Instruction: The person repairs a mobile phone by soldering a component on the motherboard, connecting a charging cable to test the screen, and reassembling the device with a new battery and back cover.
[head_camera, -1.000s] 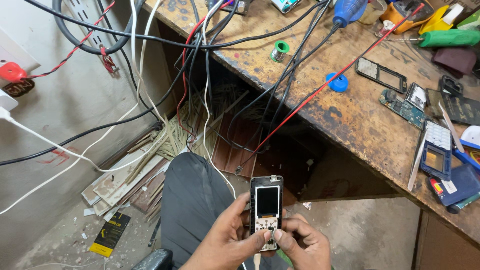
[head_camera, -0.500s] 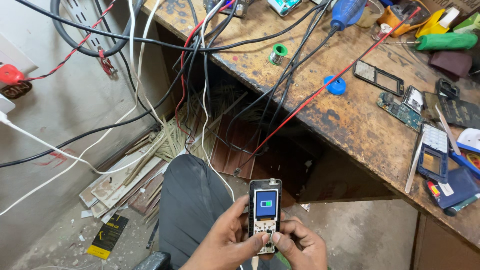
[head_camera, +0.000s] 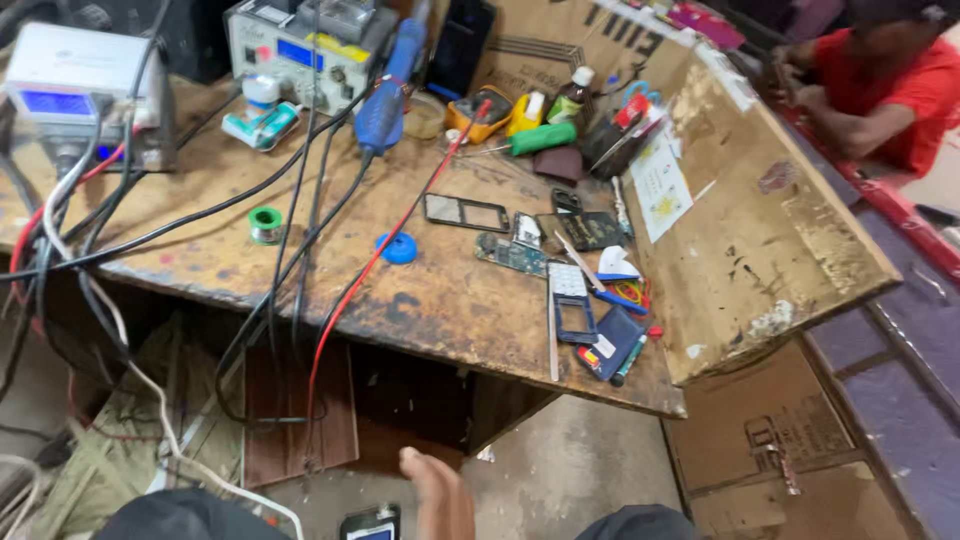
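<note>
At the bottom edge of the view one of the person's hands (head_camera: 437, 495) rises with its fingers together, pointing up; which hand it is cannot be told, nor whether it grips anything, since its lower part is cut off. Just beside it to the left, the top of a small black keypad phone with a lit blue screen (head_camera: 371, 523) pokes into view; whether the hand touches it is not clear. The other hand is out of sight. Dark-clothed knees (head_camera: 180, 513) sit at either side of the bottom edge.

Above them stands a worn wooden desk (head_camera: 440, 300). On its near right part lie a blue phone frame (head_camera: 576, 318), a green circuit board (head_camera: 511, 254), a black rectangular phone bezel (head_camera: 466, 212) and a small round blue cap (head_camera: 397, 248). A green solder spool (head_camera: 265, 224) sits further left. A red wire (head_camera: 360, 280) and several black cables hang over the front edge. At the back stand a white bench power supply with a blue display (head_camera: 85, 85) and a blue-handled soldering tool (head_camera: 385, 95). Far right, another person in a red shirt (head_camera: 885, 85) sits behind a cardboard panel (head_camera: 760, 220).
</note>
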